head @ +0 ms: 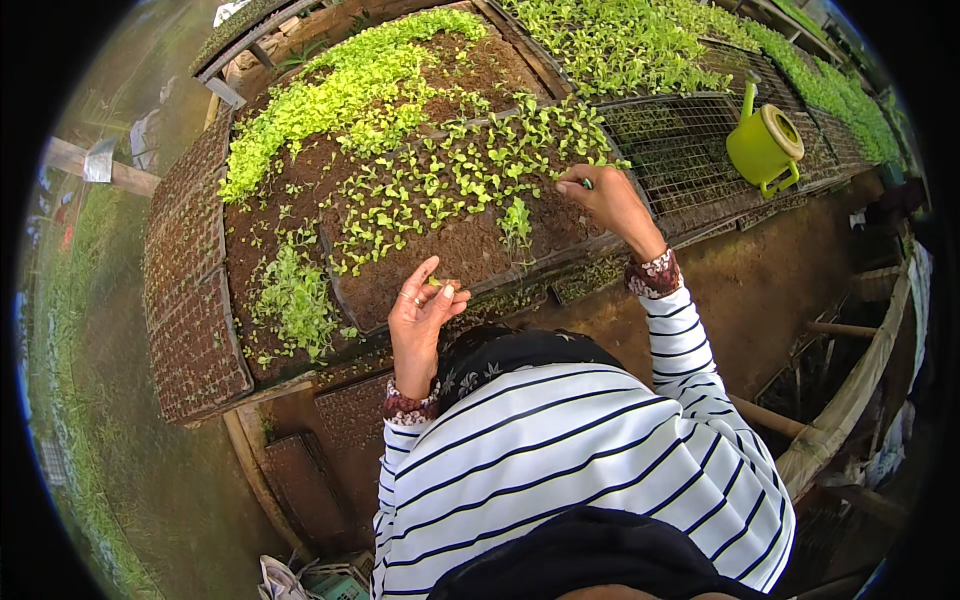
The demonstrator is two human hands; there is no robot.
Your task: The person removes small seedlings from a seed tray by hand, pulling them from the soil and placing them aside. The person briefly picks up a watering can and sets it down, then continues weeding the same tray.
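My left hand (427,304) is raised over the near edge of a soil-filled seedling tray (442,244), a small green seedling pinched between thumb and fingers. Over the tray's right part is my right hand (600,199), its fingertips close together near the leaves, with a small green item showing between the fingers; what it is cannot be made out. Rows of young leafy seedlings (450,180) stand in the soil. A small bunch of paler seedlings (516,225) lies on the soil between my hands, and a larger heap of seedlings (296,307) sits further left.
A yellow-green watering can (761,146) stands on wire mesh (675,157) at the right. Dense bright seedlings (352,97) grow behind. Brown cell trays (191,300) line the left end of the bench, above a wooden post (259,472). More leafy trays (622,45) extend to the upper right.
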